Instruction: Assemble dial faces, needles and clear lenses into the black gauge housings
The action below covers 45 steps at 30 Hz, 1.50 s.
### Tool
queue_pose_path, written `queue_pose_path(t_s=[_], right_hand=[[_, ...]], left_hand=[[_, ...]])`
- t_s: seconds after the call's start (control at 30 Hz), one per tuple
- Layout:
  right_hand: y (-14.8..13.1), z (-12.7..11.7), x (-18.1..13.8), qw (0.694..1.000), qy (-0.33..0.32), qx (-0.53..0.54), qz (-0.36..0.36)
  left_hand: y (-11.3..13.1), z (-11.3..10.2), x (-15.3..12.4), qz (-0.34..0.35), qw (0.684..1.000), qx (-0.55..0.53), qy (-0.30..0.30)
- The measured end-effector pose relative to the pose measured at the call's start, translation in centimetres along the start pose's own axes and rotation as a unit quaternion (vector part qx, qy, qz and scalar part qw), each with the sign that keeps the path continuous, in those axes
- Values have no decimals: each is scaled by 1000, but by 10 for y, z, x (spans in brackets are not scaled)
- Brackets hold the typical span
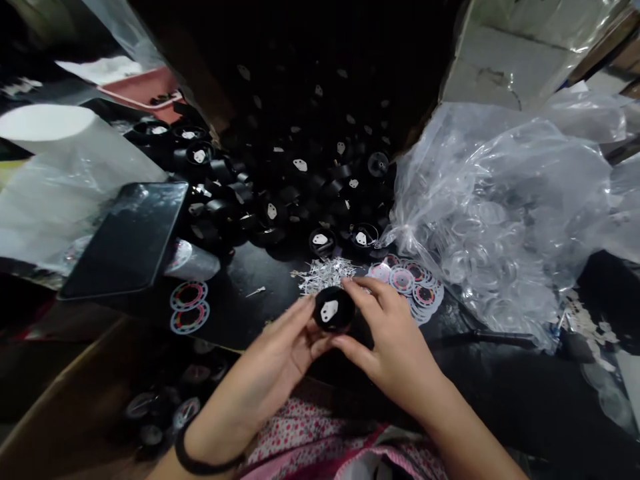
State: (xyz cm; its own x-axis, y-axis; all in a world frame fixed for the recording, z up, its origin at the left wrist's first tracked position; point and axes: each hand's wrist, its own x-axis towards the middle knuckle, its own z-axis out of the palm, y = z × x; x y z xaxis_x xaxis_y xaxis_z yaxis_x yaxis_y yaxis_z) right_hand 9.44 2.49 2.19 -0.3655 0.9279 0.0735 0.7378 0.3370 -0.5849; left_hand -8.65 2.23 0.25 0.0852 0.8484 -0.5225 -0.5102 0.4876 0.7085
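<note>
Between my hands is a round black gauge housing (345, 319), its open side facing up, with a white plate bearing dark holes inside. My left hand (293, 340) wraps around its left side and underside. On the opposite side, my right hand (387, 327) grips the rim with thumb and fingers. Just beyond the housing lies a heap of small white pointers (327, 272). Printed dial discs (420, 293) overlap in a pile beside my right fingers. Two more dial rings (190, 307) lie to the left.
Many black housings (270, 213) spill from a large dark box at the back. Clear plastic bags (490, 220) of transparent covers fill the right. A dark tablet-like slab (127, 240) leans at left, near a red bin (145, 90). Finished-looking gauges (185, 412) sit in a carton below.
</note>
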Motion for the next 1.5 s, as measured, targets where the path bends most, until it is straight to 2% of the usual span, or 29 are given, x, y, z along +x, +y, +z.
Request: queue_pose_path(t_s=[0.07, 0.23, 0.27, 0.33, 0.4, 0.47, 0.53, 0.6, 0.7, 0.8, 0.93, 1.07, 1.23, 1.37, 1.5], right_hand=[[-4, 1, 2, 999, 1, -51, -16], [4, -8, -2, 999, -23, -36, -8], [11, -12, -2, 999, -19, -36, 11], [28, -21, 3, 992, 13, -82, 95], [46, -28, 10, 970, 43, -150, 184], [58, -31, 17, 958, 49, -179, 216], [64, -31, 20, 965, 65, -147, 210], [68, -29, 19, 970, 95, -66, 216], [73, -30, 13, 963, 123, 55, 233], [78, -33, 7, 956, 144, 108, 233], [67, -33, -2, 955, 172, 147, 191], [41, -26, -10, 950, 117, 238, 162], [19, -23, -13, 954, 124, 229, 150], [7, -17, -10, 964, 103, 219, 110], [2, -15, -11, 959, 96, 230, 137]], left_hand=[[-13, 8, -11, -54, 997, -58, -4], [-26, 10, -16, -55, 995, -78, 22], [-27, 10, -16, -60, 995, -76, 25], [-29, 10, -15, -69, 994, -80, 22], [-31, 13, -14, -76, 993, -89, 24], [-32, 19, -15, -86, 991, -101, 32], [-31, 24, -16, -96, 988, -110, 47], [-30, 28, -16, -100, 987, -112, 58], [-30, 30, -15, -99, 988, -106, 61], [-31, 31, -16, -94, 989, -104, 54], [-34, 34, -18, -82, 987, -131, 40], [-34, 40, -17, -69, 986, -149, 10], [-38, 43, -15, -27, 993, -111, 7], [-42, 48, -20, -35, 995, -92, 6], [-43, 49, -24, -34, 997, -53, 35]])
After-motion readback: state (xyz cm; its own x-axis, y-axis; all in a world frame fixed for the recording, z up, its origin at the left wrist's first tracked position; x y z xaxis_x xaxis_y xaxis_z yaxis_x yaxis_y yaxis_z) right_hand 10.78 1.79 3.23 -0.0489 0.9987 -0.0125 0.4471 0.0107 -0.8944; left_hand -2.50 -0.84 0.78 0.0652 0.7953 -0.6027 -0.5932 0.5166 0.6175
